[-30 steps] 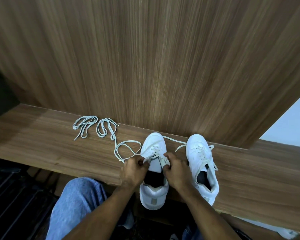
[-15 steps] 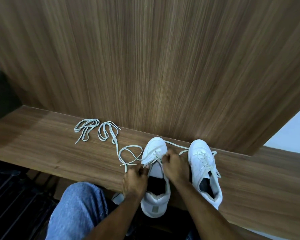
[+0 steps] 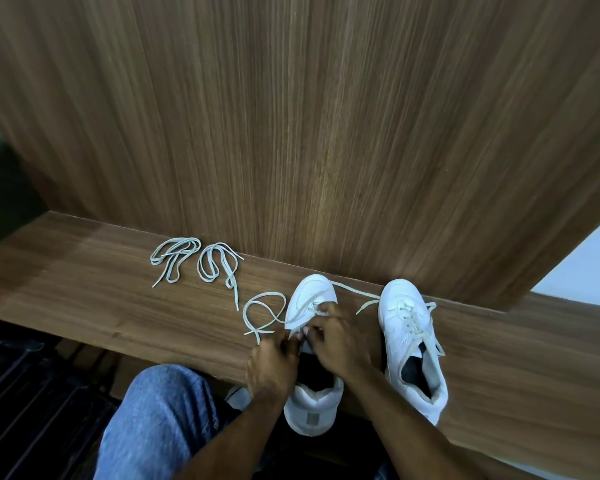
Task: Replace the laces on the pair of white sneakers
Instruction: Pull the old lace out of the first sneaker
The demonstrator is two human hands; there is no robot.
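Probably a home: wood-veneer bench (image 3: 84, 299) against a matching wall panel (image 3: 291, 133), dark slatted floor (image 3: 32, 393).

Head view, steeply down, close over bench (image 3: 84, 306)

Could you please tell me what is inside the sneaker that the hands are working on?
Inside the left sneaker only a dark lining shows. Both hands, left and right, cover the opening's front and tongue, so anything deeper stays hidden.
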